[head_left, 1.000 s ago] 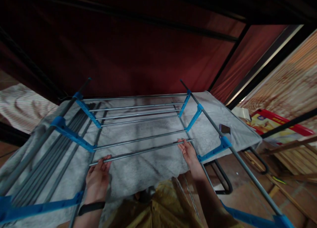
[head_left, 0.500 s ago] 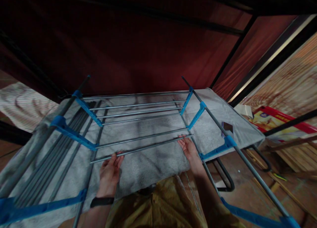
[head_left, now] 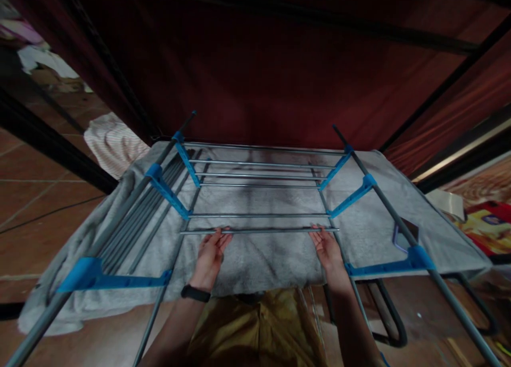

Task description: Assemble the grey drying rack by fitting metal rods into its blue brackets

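Observation:
A thin grey metal tube [head_left: 267, 231] runs level across the rack, with both hands on it. My left hand [head_left: 211, 250] grips it near its left end, thumb on top and fingers beneath. Near the right end my right hand [head_left: 325, 244] holds it the same way. The rack has long grey poles joined by blue plastic brackets [head_left: 167, 191]. Several crossbars [head_left: 259, 215] span the brackets beyond the held tube. Its two ends lie over or close to the inner poles; whether they touch cannot be told.
The rack lies on a grey blanket [head_left: 263, 260] over a table. Loose grey tubes [head_left: 139, 213] lie side by side at left. A phone [head_left: 405, 234] rests at right. Dark red cloth [head_left: 255, 80] hangs behind. A black metal chair frame [head_left: 393, 319] stands at lower right.
The view has swung left, so the rack appears further right. The tube, slanted before, now looks level and nearly parallel to the crossbars. Both hands keep hold of it.

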The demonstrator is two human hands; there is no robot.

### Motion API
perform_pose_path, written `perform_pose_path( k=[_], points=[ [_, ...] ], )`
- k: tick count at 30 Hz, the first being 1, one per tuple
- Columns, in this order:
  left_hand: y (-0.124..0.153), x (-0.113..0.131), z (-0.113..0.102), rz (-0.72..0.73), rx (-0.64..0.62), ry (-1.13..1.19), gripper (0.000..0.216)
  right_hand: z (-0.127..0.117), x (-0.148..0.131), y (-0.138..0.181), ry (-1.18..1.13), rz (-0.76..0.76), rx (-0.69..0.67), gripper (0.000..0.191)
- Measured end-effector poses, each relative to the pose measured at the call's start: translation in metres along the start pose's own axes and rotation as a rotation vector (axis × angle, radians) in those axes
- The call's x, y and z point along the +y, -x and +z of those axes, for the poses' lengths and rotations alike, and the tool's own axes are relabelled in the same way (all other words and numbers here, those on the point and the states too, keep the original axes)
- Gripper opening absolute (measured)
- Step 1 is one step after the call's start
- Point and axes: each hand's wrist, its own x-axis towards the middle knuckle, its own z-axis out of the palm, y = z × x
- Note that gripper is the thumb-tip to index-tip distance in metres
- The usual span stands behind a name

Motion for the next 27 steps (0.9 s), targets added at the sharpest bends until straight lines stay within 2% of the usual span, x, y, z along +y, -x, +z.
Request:
perform_pose_path(
  k=[17, 23, 27],
  points=[
    [-0.006, -0.011, -0.007, 0.002, -0.012, -0.034, 0.026, -0.009, 0.004, 0.000, 0.091, -0.067, -0.033, 0.012],
    [-0.004, -0.010, -0.007, 0.023, -0.029, -0.048, 0.029, 0.001, -0.003, 0.002, 0.035, 0.025, -0.044, 0.009],
    [-0.002, -0.010, -0.007, 0.038, -0.049, -0.072, 0.028, 0.016, 0.006, 0.014, 0.000, 0.063, -0.096, 0.015]
  ],
)
